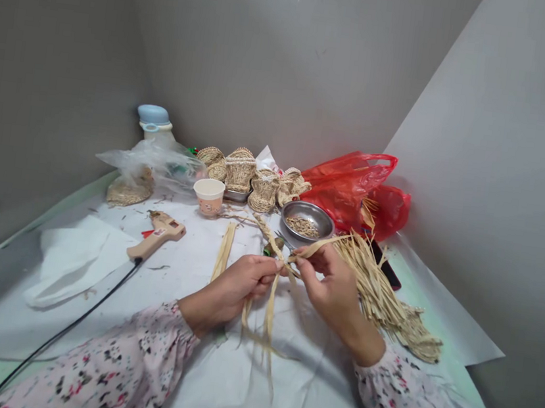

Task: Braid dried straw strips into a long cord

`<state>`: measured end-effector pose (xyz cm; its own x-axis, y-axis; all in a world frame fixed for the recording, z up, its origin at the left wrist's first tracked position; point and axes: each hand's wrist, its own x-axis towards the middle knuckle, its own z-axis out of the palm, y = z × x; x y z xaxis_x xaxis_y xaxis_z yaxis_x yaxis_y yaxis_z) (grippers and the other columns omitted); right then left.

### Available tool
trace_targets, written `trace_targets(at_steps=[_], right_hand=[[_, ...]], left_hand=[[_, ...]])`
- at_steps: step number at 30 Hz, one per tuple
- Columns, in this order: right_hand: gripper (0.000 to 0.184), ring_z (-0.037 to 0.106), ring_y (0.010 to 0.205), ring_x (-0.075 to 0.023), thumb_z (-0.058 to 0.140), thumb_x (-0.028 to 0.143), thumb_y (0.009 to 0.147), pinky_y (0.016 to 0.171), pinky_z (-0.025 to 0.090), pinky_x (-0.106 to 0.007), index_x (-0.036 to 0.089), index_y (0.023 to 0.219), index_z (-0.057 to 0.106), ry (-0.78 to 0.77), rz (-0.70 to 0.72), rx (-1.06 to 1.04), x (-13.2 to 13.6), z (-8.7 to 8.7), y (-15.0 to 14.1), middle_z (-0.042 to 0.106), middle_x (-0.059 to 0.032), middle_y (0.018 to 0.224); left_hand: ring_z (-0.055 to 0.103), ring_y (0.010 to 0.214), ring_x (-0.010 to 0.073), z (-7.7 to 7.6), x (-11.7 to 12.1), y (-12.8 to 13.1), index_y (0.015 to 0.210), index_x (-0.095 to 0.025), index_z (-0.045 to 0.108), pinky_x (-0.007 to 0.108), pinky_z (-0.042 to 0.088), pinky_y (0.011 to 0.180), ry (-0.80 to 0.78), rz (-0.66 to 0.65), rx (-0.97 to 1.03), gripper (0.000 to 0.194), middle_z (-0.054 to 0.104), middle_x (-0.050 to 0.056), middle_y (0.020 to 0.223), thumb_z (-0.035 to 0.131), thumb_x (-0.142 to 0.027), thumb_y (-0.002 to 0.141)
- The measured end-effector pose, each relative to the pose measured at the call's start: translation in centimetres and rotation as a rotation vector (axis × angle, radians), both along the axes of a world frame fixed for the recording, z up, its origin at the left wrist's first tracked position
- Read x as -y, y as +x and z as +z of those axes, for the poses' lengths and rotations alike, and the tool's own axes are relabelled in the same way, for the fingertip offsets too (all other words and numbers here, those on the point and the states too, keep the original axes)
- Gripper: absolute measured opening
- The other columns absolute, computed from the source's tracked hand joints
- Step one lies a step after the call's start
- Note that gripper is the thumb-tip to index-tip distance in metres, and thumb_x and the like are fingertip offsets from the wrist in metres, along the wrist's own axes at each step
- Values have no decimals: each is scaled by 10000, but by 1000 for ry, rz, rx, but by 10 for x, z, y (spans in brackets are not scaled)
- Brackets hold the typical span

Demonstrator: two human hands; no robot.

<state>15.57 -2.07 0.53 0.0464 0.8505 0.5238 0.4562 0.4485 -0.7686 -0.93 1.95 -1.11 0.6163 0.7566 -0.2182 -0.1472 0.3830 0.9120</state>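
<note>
A pale straw braid [265, 228] runs from between my hands toward the back of the table. My left hand [247, 284] is closed, pinching the braid at its working end, where loose strips [269, 316] hang down over the white sheet. My right hand [329, 287] is just to the right, thumb and fingers closed on a flat straw strip [325, 242] that sticks out up and to the right. Both hands nearly touch. A small green object [269, 250] lies behind the fingers, partly hidden.
Left stands a beige glue gun [162, 237] with a black cord. Behind are a paper cup [208, 197], woven straw pieces [240, 170], a steel bowl [309, 210] and red plastic bags [344, 186]. A straw bundle [373, 276] lies right, over a dark phone-like object [386, 268].
</note>
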Motion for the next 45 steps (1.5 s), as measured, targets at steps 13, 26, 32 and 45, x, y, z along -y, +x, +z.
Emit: trace_targets(at_steps=[13,26,32,45], right_hand=[[175,617,980,-182,505,112,797,877,482,-342,224,900,591,208,30,243,4,-12,-10,675,-57,1019],[197,570,1082,-198,508,92,779,931,460,-391,229,870,618,239,68,279,5,-15,-13,637,-73,1119],[213,568,1088,-196,506,93,773,946,450,-407,237,870,630,250,74,297,2,-17,-12,645,-62,1110],[327,529,1110,-216,474,94,772,962,416,-418,213,1072,529,154,46,150,7,-12,-11,613,-87,1120]], left_hand=[[173,417,21,1,-2,0,700,-147,484,171,105,376,-35,40,90,267,283,-89,555,596,-377,777],[218,398,5,1,-2,0,649,-146,454,154,120,372,-86,79,136,300,329,-83,540,642,-357,752],[210,390,4,0,-2,1,676,-143,481,156,114,369,-98,88,136,287,344,-84,541,644,-369,745],[184,408,19,3,-2,0,695,-144,499,163,127,369,-22,80,78,252,290,-90,529,614,-355,771]])
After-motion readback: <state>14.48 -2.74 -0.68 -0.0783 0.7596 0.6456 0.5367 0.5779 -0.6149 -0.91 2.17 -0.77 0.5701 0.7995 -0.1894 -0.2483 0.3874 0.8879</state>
